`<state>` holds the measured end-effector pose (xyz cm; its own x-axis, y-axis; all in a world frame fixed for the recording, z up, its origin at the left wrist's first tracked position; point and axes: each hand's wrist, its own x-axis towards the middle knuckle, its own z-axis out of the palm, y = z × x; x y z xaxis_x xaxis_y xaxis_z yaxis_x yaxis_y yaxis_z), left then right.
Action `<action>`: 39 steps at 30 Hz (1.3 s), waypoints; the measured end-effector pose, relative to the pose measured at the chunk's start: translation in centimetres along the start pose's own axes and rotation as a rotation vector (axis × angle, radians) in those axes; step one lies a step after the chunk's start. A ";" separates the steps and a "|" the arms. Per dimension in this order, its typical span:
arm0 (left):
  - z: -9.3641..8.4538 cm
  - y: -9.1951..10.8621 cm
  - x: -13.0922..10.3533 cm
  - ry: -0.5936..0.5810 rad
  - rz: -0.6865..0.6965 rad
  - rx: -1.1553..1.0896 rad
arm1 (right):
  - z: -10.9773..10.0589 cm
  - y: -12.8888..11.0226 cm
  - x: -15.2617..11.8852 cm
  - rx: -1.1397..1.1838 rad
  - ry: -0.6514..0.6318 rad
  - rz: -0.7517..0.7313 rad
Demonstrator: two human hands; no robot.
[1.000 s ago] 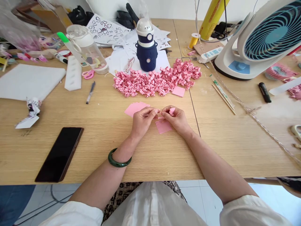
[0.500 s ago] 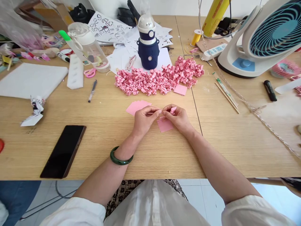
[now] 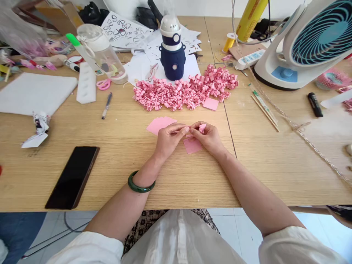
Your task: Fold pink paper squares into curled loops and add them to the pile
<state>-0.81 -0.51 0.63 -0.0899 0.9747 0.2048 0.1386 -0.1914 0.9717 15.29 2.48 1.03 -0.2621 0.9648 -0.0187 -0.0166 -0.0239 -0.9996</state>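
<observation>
Frame centre | left hand (image 3: 169,140): fingers pressed together, contents unclear | right hand (image 3: 209,138): fingers pinching folded pink paper piece (image 3: 202,128) | hands slightly closer; piece seemingly unfinished

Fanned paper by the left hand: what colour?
Pink, the fanned paper; it shows best in the head view, just beyond the left hand.

Folded pink paper (image 3: 202,128) in the right hand (image 3: 208,137), flat pink sheet (image 3: 193,146) partly beneath.
</observation>
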 end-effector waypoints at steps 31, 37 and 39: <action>-0.1 0.2 0.0 0.094 -0.039 0.091 | -0.3 0.6 0.2 0.050 -0.066 0.008; 0.0 0.0 0.0 0.093 -0.089 0.018 | -0.2 0.6 0.2 0.061 -0.062 0.000; 0.0 0.0 0.0 0.098 -0.112 -0.012 | -0.2 0.5 0.1 0.042 -0.071 0.002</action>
<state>-0.78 -0.47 0.66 -0.2004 0.9741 0.1048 0.1107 -0.0838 0.9903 15.49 2.64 0.52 -0.3301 0.9438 -0.0180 -0.0559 -0.0386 -0.9977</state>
